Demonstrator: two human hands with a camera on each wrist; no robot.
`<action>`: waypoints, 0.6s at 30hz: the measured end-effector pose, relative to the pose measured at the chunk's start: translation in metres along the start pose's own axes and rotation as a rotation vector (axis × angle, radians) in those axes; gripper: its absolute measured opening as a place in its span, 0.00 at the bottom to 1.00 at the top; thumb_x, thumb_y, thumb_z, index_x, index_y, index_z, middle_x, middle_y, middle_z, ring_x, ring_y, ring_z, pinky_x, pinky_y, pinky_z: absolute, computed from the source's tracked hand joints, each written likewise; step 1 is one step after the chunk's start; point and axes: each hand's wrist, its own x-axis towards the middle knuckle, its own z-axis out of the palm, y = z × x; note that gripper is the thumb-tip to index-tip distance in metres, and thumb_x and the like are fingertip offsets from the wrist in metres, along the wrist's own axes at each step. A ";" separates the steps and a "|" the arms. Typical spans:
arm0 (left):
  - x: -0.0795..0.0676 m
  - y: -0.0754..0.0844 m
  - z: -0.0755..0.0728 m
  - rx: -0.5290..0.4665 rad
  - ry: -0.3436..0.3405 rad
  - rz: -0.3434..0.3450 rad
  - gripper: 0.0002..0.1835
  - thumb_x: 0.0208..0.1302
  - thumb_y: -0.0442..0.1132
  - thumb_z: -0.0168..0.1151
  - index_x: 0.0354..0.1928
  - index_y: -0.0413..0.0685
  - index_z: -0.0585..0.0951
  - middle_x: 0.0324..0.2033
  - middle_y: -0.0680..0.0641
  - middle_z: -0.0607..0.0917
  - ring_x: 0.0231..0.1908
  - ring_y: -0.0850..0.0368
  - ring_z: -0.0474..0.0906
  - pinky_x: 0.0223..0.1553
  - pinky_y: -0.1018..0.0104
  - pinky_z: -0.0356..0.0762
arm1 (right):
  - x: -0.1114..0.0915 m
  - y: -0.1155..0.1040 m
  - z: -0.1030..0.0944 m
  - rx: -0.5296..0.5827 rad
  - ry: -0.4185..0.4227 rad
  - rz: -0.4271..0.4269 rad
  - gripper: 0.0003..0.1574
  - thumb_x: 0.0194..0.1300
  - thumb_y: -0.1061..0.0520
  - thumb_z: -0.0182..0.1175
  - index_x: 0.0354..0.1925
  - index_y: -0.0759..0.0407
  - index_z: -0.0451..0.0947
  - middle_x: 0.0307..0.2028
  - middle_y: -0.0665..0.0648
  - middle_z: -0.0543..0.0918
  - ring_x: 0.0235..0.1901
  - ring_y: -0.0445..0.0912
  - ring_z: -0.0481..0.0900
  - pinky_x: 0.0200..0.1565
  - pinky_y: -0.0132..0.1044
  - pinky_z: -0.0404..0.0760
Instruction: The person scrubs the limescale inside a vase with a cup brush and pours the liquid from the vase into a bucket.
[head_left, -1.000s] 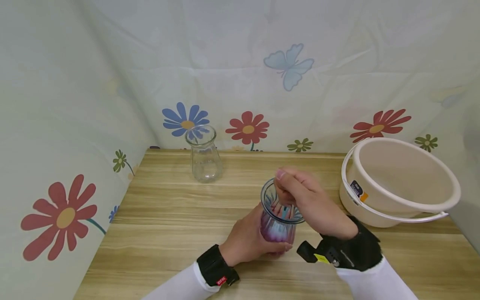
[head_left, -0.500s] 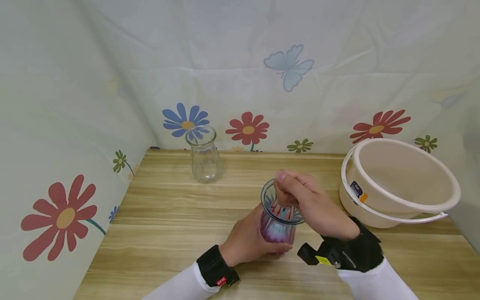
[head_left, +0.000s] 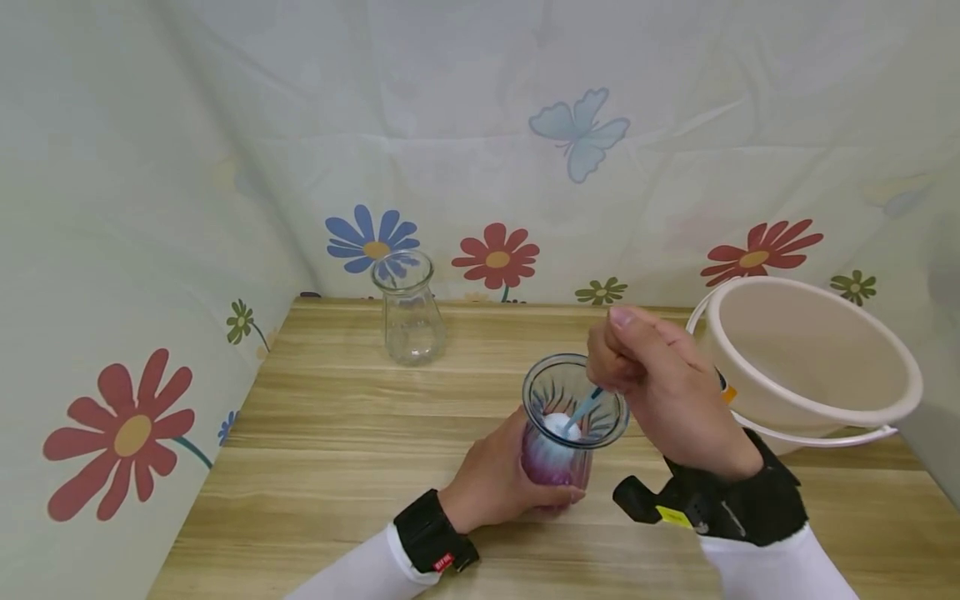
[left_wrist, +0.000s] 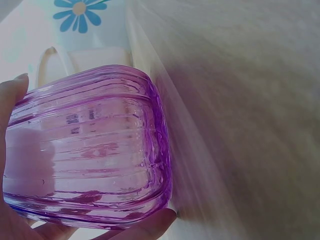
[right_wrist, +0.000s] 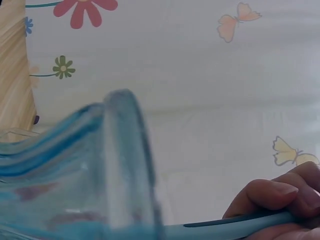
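My left hand [head_left: 487, 477] grips a ribbed glass vase, purple at the base and bluish at the flared rim [head_left: 531, 410], standing upright on the table. In the left wrist view, fingers and thumb wrap the purple glass [left_wrist: 100, 150]. My right hand [head_left: 667, 387], above and right of the mouth, holds the blue handle [head_left: 587, 406] of a bottle brush. Its white rounded head [head_left: 559, 427] sits inside the vase. The right wrist view shows the handle [right_wrist: 230, 229] running from curled fingers past the glass rim [right_wrist: 127, 165].
A second, clear glass vase [head_left: 412, 329] stands at the back left of the wooden table [head_left: 330, 433]. On the right is a cream bucket [head_left: 795, 408] with its handle down. A flower-print curtain [head_left: 450, 167] closes off the back and left.
My right hand has moved up and to the right, drawing the brush higher, so its white head now shows near the mouth. My left hand and the vase have stayed put.
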 end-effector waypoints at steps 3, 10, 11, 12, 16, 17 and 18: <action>0.000 -0.001 0.000 0.002 0.002 -0.001 0.56 0.44 0.75 0.76 0.74 0.79 0.56 0.62 0.62 0.78 0.54 0.65 0.80 0.55 0.59 0.83 | 0.001 -0.003 -0.001 0.031 0.002 -0.034 0.25 0.86 0.57 0.30 0.26 0.57 0.50 0.23 0.52 0.53 0.23 0.48 0.52 0.31 0.40 0.54; 0.000 0.001 0.000 -0.011 0.002 -0.010 0.55 0.45 0.74 0.76 0.73 0.79 0.57 0.60 0.63 0.79 0.52 0.65 0.80 0.54 0.60 0.84 | 0.000 0.006 0.002 0.055 0.034 -0.019 0.25 0.87 0.55 0.32 0.26 0.58 0.52 0.23 0.53 0.53 0.23 0.48 0.52 0.30 0.41 0.54; 0.000 0.001 -0.001 -0.016 0.000 -0.018 0.54 0.45 0.74 0.77 0.73 0.79 0.58 0.60 0.63 0.79 0.52 0.65 0.80 0.53 0.60 0.84 | 0.000 0.009 0.003 0.046 0.038 -0.005 0.25 0.87 0.54 0.33 0.27 0.58 0.52 0.23 0.53 0.53 0.23 0.49 0.52 0.30 0.42 0.54; 0.000 0.001 -0.001 -0.019 -0.002 -0.024 0.54 0.45 0.73 0.77 0.72 0.80 0.58 0.60 0.63 0.79 0.51 0.65 0.80 0.53 0.60 0.84 | 0.000 0.012 0.004 0.033 0.041 0.012 0.25 0.87 0.53 0.34 0.27 0.58 0.52 0.23 0.53 0.54 0.23 0.49 0.53 0.31 0.42 0.55; 0.000 0.002 -0.001 -0.025 -0.009 -0.048 0.53 0.44 0.73 0.78 0.71 0.80 0.59 0.58 0.64 0.79 0.51 0.65 0.80 0.54 0.60 0.83 | 0.001 0.022 0.007 -0.001 0.029 0.052 0.26 0.87 0.52 0.35 0.27 0.59 0.53 0.23 0.54 0.55 0.24 0.50 0.55 0.32 0.43 0.57; 0.000 0.003 -0.001 -0.026 -0.011 -0.054 0.53 0.44 0.73 0.78 0.71 0.81 0.59 0.58 0.64 0.79 0.50 0.65 0.80 0.54 0.60 0.83 | 0.001 0.023 0.008 -0.004 0.025 0.056 0.26 0.87 0.52 0.35 0.27 0.60 0.54 0.23 0.54 0.55 0.24 0.50 0.56 0.32 0.43 0.57; 0.000 0.003 -0.001 -0.026 -0.012 -0.055 0.53 0.44 0.73 0.78 0.71 0.80 0.59 0.58 0.64 0.80 0.50 0.65 0.80 0.54 0.60 0.83 | 0.001 0.025 0.009 -0.008 0.022 0.063 0.26 0.87 0.52 0.35 0.27 0.60 0.54 0.23 0.54 0.55 0.24 0.51 0.56 0.32 0.43 0.58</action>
